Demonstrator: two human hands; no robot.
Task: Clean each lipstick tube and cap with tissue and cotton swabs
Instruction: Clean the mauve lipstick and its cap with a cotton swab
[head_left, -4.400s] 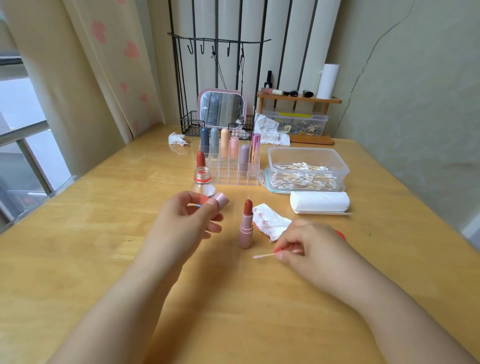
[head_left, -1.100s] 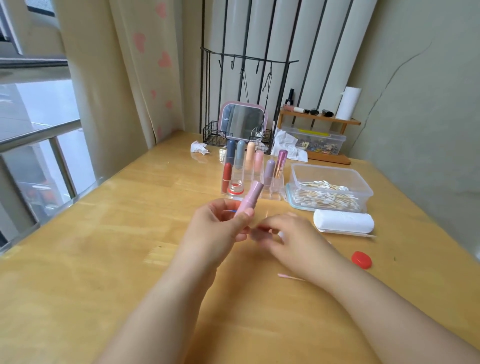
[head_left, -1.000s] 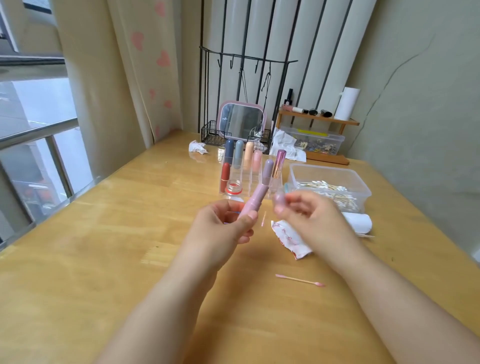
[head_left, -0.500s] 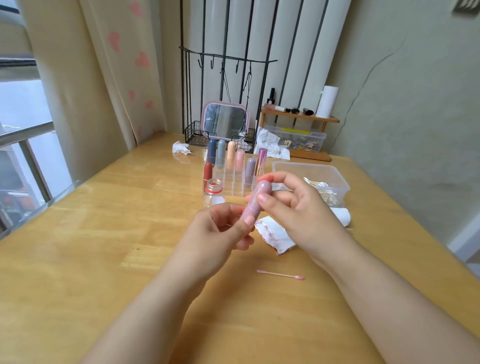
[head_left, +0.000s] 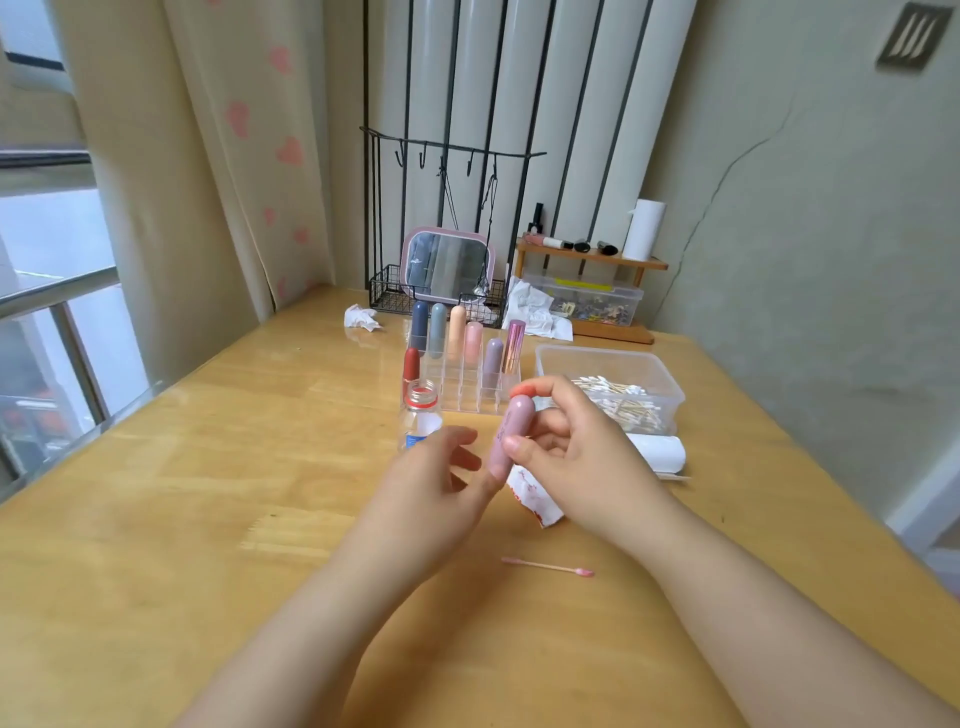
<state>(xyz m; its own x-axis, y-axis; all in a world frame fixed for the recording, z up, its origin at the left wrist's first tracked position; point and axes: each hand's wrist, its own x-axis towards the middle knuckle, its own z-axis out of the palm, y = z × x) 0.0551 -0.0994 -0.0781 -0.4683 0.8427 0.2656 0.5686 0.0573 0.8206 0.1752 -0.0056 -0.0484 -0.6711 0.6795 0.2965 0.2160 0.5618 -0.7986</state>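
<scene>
While my right hand (head_left: 582, 457) pinches the capped pink lipstick (head_left: 511, 435) at frame centre, my left hand (head_left: 431, 493), fingers relaxed, touches its base.

Used swab (head_left: 548, 566) before hands; organizer (head_left: 462, 384) behind — swab box (head_left: 613, 364) (right).

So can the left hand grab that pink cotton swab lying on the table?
Probably yes. The used cotton swab lies in the open on the table, just in front of both forearms, with nothing on top of it. The left hand holds nothing, while the right hand grips the pink lipstick.
</scene>
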